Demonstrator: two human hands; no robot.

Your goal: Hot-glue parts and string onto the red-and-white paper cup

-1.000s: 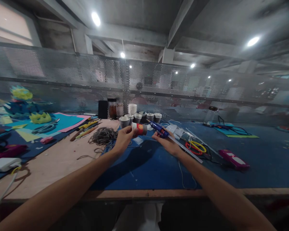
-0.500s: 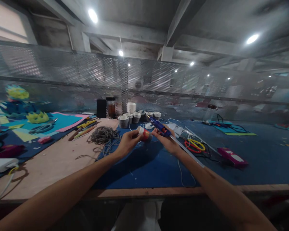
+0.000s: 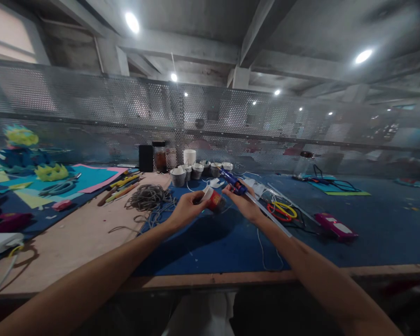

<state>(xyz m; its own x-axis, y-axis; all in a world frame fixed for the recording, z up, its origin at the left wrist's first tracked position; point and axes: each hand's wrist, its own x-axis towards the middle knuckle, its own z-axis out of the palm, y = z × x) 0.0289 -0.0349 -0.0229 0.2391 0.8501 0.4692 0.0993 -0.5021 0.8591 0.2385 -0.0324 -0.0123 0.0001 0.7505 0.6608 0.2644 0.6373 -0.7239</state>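
In my left hand (image 3: pixel 188 208) is a small paper cup (image 3: pixel 214 200), red on its side with a white rim, tilted over the blue mat. The fingers close around its rim end. My right hand (image 3: pixel 245 203) grips a blue glue gun (image 3: pixel 233 181), its nozzle pointing up and to the left. A long clear glue stick (image 3: pixel 270 215) runs out of its back, above my right forearm. The nozzle is apart from the cup. Left of my left hand lies a tangle of grey cord (image 3: pixel 150 198).
Several grey-wrapped cups (image 3: pixel 178 177) stand at the back beside a stack of white cups (image 3: pixel 189 157) and a jar (image 3: pixel 160 156). Scissors (image 3: pixel 60 186) and coloured paper (image 3: pixel 93 176) lie left. Yellow-handled scissors (image 3: pixel 285 209) and a magenta box (image 3: pixel 336 226) lie right.
The red cup has tipped, its rim turning further upward, and shifted slightly right. The glue gun remains in my right hand, nearly still. The whole view has moved slightly.
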